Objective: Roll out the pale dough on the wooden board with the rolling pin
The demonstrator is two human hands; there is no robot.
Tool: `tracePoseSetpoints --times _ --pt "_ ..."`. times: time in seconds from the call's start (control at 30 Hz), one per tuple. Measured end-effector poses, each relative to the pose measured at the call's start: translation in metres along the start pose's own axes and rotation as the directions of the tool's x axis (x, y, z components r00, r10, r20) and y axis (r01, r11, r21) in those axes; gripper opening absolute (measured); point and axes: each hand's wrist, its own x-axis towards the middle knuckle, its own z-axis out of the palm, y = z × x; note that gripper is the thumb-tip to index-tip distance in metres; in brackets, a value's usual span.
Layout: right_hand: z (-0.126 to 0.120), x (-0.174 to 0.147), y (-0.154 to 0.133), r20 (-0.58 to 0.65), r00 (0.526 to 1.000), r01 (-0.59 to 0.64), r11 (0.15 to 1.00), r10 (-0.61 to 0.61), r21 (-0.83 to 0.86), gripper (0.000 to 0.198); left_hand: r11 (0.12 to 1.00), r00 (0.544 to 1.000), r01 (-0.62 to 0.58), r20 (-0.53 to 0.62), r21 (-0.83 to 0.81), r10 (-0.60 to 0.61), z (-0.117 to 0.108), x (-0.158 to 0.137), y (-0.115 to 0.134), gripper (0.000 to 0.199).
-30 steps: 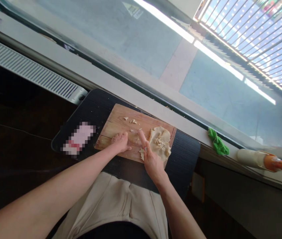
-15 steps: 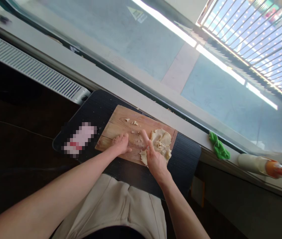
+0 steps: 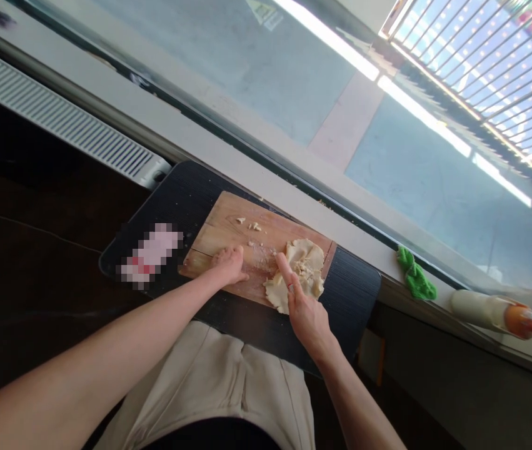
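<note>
A wooden board (image 3: 219, 222) lies on a small black table. My left hand (image 3: 231, 262) presses down on the board's left part, fingers spread and holding nothing. In my right hand (image 3: 307, 315) is a narrow pale pink tool (image 3: 284, 267), its kind unclear; the fingers are wrapped round its near end. The tool's tip reaches beside a flattened sheet of pale dough (image 3: 306, 253) with a ragged edge. Crumbly dough bits sit on top of the sheet. Small dough scraps (image 3: 254, 226) and smears show on the board between and beyond my hands.
The black table (image 3: 350, 281) stands against a window sill (image 3: 266, 181). On the sill are a green cloth (image 3: 416, 273) and a white bottle (image 3: 476, 308) with an orange-brown top lying on its side. A blurred-out pink item (image 3: 153, 250) is left of the board; a radiator (image 3: 69, 115) stands beyond.
My right hand has moved right and slightly toward me with the pink tool, which has come off the board's middle to the dough's left edge. My left hand stays in place.
</note>
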Motion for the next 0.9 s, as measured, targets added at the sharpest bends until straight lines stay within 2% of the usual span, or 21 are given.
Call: tracePoseSetpoints --times 0.2,0.3,0.43,0.5,0.63,0.8,0.9 --pt "0.009 -0.006 0.003 -0.026 0.999 0.034 0.999 -0.034 0.023 0.056 1.000 1.000 -0.006 0.012 0.012 0.006 -0.002 0.000 0.001 0.069" --pt "0.010 -0.002 -0.007 -0.022 1.000 0.023 1.000 -0.022 0.015 0.057 0.999 1.000 -0.026 0.005 0.021 0.025 -0.003 0.000 0.002 0.070" --pt "0.004 0.008 -0.024 -0.083 0.994 0.076 0.996 -0.072 0.044 0.055 0.999 1.000 -0.024 0.000 0.024 0.024 -0.002 -0.002 0.001 0.068" --pt "0.005 0.004 -0.024 -0.072 0.993 0.096 0.995 -0.093 0.041 0.055 0.999 1.000 -0.029 -0.003 0.015 0.029 -0.001 -0.002 0.000 0.065" --pt "0.014 -0.007 -0.019 -0.015 0.998 0.059 0.998 -0.059 -0.032 0.057 0.999 0.999 -0.033 -0.018 -0.020 0.032 0.002 0.000 -0.002 0.067" --pt "-0.001 0.013 -0.053 -0.072 0.984 0.165 0.986 -0.165 -0.014 0.057 0.996 0.998 -0.038 -0.054 -0.086 0.033 0.007 -0.001 -0.004 0.067" --pt "-0.004 0.014 -0.059 -0.075 0.982 0.174 0.985 -0.174 -0.010 0.056 0.988 0.993 -0.070 -0.103 -0.138 0.056 0.010 -0.007 -0.011 0.055"
